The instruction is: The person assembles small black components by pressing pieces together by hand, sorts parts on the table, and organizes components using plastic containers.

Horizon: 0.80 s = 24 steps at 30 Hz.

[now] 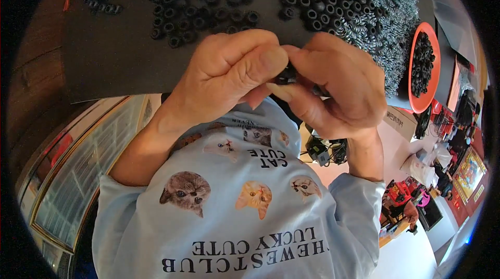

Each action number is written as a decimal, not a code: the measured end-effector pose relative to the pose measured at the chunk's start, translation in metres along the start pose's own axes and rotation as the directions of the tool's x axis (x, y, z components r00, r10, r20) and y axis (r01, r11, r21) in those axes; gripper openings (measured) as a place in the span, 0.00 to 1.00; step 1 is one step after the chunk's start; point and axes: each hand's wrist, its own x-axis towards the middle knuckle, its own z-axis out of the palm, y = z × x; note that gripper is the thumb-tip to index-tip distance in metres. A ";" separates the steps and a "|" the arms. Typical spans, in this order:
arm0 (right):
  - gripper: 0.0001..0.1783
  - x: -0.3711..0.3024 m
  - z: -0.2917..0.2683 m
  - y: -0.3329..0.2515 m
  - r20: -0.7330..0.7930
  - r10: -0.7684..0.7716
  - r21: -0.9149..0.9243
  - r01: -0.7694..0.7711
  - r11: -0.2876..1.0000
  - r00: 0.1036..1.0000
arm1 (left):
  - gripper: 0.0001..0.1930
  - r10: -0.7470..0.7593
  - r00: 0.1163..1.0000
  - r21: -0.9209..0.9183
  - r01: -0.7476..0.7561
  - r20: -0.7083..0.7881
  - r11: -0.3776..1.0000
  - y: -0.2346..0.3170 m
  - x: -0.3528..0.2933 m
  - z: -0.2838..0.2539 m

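Just past the near edge of the dark table [120, 55], my two hands meet in front of my body. Between the fingertips is a small black part [286, 75], mostly covered, so its full shape cannot be made out. My left hand [232, 73] is closed on it from the left, thumb on top. From the other side my right hand [344, 84] pinches it between thumb and forefinger, the other fingers curled. Something dark shows within the curl of the right hand. Beyond the hands lie loose black ring-shaped pieces [192, 12].
A denser heap of black ring-shaped pieces [319, 2] lies at the far middle. Against it on the right spreads a pile of small metal springs [396, 18]. An orange bowl [436, 50] of small black parts [423, 63] stands at the right edge. Framed panels [78, 175] are at lower left.
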 end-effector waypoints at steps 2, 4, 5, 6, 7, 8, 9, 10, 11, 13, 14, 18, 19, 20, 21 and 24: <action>0.16 0.001 0.003 -0.002 -0.005 0.025 -0.028 -0.025 0.999 1.000 | 0.20 0.017 1.000 -0.024 -0.017 0.015 1.000 -0.003 0.000 -0.001; 0.16 0.002 0.004 -0.001 -0.028 -0.043 -0.079 0.041 0.996 0.999 | 0.19 0.074 0.997 -0.081 -0.074 0.002 0.994 -0.006 0.000 0.000; 0.16 0.001 0.004 -0.001 -0.029 -0.043 -0.078 0.040 0.996 0.999 | 0.19 0.073 0.997 -0.081 -0.073 0.002 0.994 -0.005 0.000 0.000; 0.16 0.001 0.004 -0.001 -0.030 -0.050 -0.111 0.046 0.993 0.998 | 0.19 0.070 0.998 -0.074 -0.070 0.001 0.995 -0.004 0.000 0.000; 0.16 0.001 0.004 -0.001 -0.030 -0.057 -0.144 0.052 0.988 0.998 | 0.19 0.066 0.998 -0.067 -0.066 0.001 0.996 -0.004 0.000 0.000; 0.16 0.000 0.005 -0.001 -0.031 -0.057 -0.143 0.052 0.988 0.998 | 0.19 0.066 0.998 -0.066 -0.066 0.000 0.996 -0.003 0.001 0.000; 0.16 -0.001 0.006 0.000 -0.049 -0.067 -0.154 0.059 0.986 0.997 | 0.19 0.057 0.998 -0.080 -0.057 0.003 0.995 -0.002 0.001 0.001; 0.16 -0.001 0.006 0.000 -0.067 -0.077 -0.164 0.065 0.984 0.995 | 0.18 0.048 0.999 -0.094 -0.047 0.007 0.994 -0.002 0.002 0.002; 0.16 -0.001 0.006 -0.002 -0.067 -0.077 -0.166 0.065 0.984 0.995 | 0.18 0.049 0.999 -0.093 -0.048 0.008 0.994 -0.002 0.001 0.001; 0.17 -0.002 0.006 -0.007 -0.064 -0.012 -0.060 0.008 0.998 0.998 | 0.18 0.074 0.996 -0.006 -0.074 0.048 0.997 -0.003 -0.001 -0.002; 0.17 -0.002 0.007 -0.007 -0.065 -0.011 -0.065 0.007 0.998 0.998 | 0.18 0.076 0.996 -0.007 -0.075 0.053 0.997 -0.004 -0.001 -0.003; 0.16 -0.008 0.002 -0.005 -0.064 -0.001 -0.068 -0.003 0.998 0.998 | 0.19 0.068 0.995 0.040 -0.071 0.079 0.997 -0.003 0.002 -0.002; 0.17 -0.011 -0.002 -0.004 -0.021 0.020 -0.040 -0.021 0.999 1.000 | 0.19 0.062 0.997 0.083 -0.066 0.047 0.994 -0.003 0.002 -0.001; 0.17 -0.015 -0.002 -0.003 -0.047 0.034 -0.051 -0.036 0.998 0.998 | 0.19 0.078 0.995 0.069 -0.083 0.070 0.994 -0.005 0.003 -0.002; 0.17 -0.019 -0.011 -0.003 -0.040 0.033 -0.073 -0.036 0.997 0.999 | 0.19 0.065 0.996 -0.001 -0.065 0.053 0.998 -0.010 0.003 -0.003; 0.13 -0.037 -0.058 -0.024 -0.238 0.369 -0.298 -0.429 0.853 0.898 | 0.19 0.065 0.997 -0.103 -0.060 0.041 0.993 -0.012 0.002 -0.004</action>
